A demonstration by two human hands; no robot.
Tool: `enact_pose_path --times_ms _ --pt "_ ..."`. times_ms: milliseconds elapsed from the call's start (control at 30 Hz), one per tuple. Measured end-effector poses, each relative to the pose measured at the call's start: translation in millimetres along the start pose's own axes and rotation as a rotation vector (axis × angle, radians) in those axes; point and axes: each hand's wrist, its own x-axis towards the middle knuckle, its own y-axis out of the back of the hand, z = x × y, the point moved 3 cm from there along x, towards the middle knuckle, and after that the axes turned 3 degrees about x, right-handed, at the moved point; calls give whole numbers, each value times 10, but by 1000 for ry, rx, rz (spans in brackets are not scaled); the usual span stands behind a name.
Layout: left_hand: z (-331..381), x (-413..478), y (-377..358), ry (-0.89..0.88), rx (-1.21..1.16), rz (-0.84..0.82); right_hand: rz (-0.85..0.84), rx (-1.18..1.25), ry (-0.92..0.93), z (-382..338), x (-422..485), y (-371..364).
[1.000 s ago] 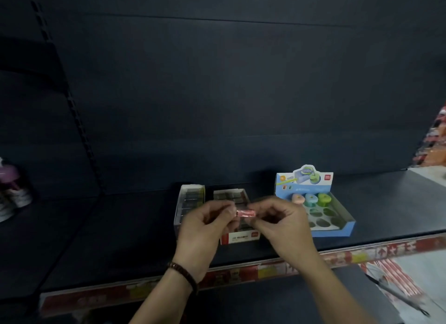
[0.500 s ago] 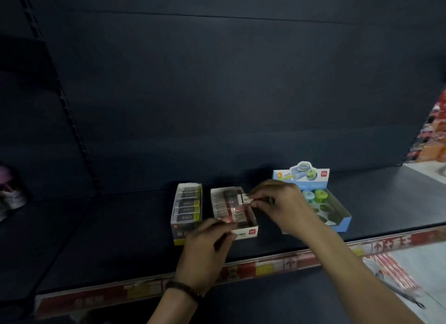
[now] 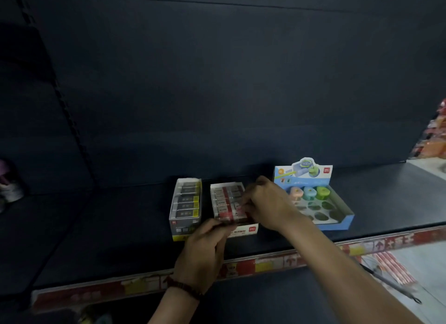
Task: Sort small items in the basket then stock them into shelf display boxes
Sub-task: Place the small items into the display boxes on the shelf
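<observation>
Placement step: eraser (image 3: 237,207) at red eraser box (image 3: 242,229), front of shelf (image 3: 120,227).
Nearest, left hand (image 3: 205,249) grips the box's front wall. Just behind, right hand (image 3: 268,203) pinches the eraser over the right column, long axis apparently crosswise. Black eraser box (image 3: 185,203) sits left, blue sharpener box (image 3: 337,214) right. Dim back panel (image 3: 217,82) behind.

right hand (image 3: 268,203) hides right rows of the red eraser box (image 3: 222,200); we cannot tell if it holds anything | left hand (image 3: 205,246) covers its front corner | pink object (image 3: 7,186) blurred, cut off at left edge
</observation>
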Motion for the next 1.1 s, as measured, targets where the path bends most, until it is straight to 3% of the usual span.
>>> enact_pose_path --times_ms 200,333,467,533,667,900,1100 --pt "-17 -24 -14 -10 4 2 -142 -64 -27 -99 80 -43" --pt "122 -88 33 -162 65 94 -211 -7 -30 -109 4 203" --pt "365 -247 57 -229 -18 269 137 245 -76 -88 -520 431" --pt "609 -368 -69 -303 -68 222 239 304 -124 -58 -965 418" --pt "1010 -639 -654 -472 -192 -136 331 386 -427 9 -2102 228" --pt "1754 -1714 -1900 -669 -243 -844 379 528 -1227 -164 -4746 -83" --pt "2577 -2907 -2466 -777 -241 -1325 610 603 -1861 -920 -7024 -451"
